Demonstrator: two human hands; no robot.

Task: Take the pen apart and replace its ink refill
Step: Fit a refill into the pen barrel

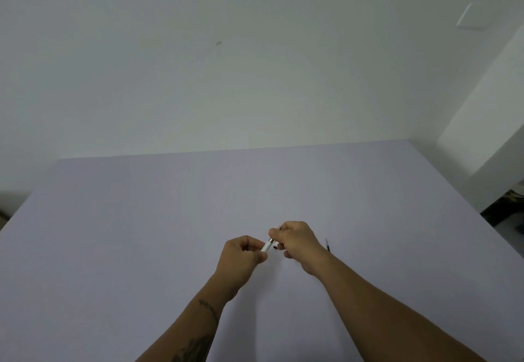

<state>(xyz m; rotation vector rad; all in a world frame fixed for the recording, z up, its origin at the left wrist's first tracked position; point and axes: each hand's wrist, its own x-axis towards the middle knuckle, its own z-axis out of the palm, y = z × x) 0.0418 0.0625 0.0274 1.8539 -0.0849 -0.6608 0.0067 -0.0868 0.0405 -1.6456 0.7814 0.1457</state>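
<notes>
Above the near middle of the table (141,220): white pen (267,246), axis running near-left to far-right, left hand (241,256) and right hand (297,244) each closed on one end; spare refill (327,245) just right.

There is 1 view, from a camera worn on the person's head, so no second view shares any of the scene. It looks forward and down over the lilac table (141,234), whose near edge lies below the frame and whose far edge runs across the middle of the picture. Beyond that far edge the wall (226,64) fills the upper half. Straight lines bow toward the borders, as a wide lens gives. Both forearms enter from the bottom border and meet above the table's middle, fairly near the lens.
</notes>
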